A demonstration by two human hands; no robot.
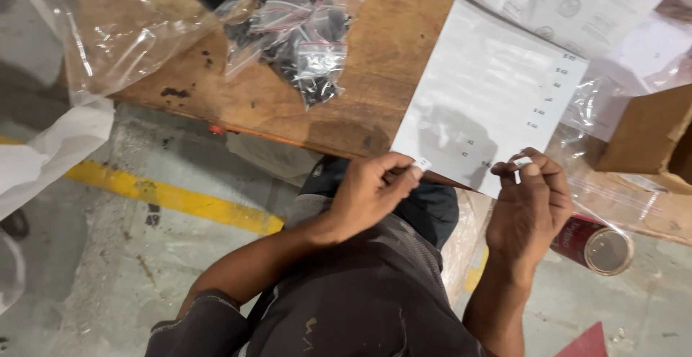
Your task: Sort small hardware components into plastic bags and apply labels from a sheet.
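Note:
My left hand [371, 191] pinches a small white sticker [423, 163] between thumb and fingertips at the near edge of a wooden table [375, 54]. My right hand [530, 202] pinches another small white sticker [520, 162] beside the lower edge of a white label sheet [483, 90] that lies on the table and carries several small stickers along its right side. The two hands are a short way apart.
A pile of small clear zip bags with dark parts [299, 29] lies on the table. A large clear plastic bag [108, 25] hangs at the left. A cardboard box [649, 130] sits at the right, a red can [595, 242] below it. A yellow floor line [173, 198] runs beneath.

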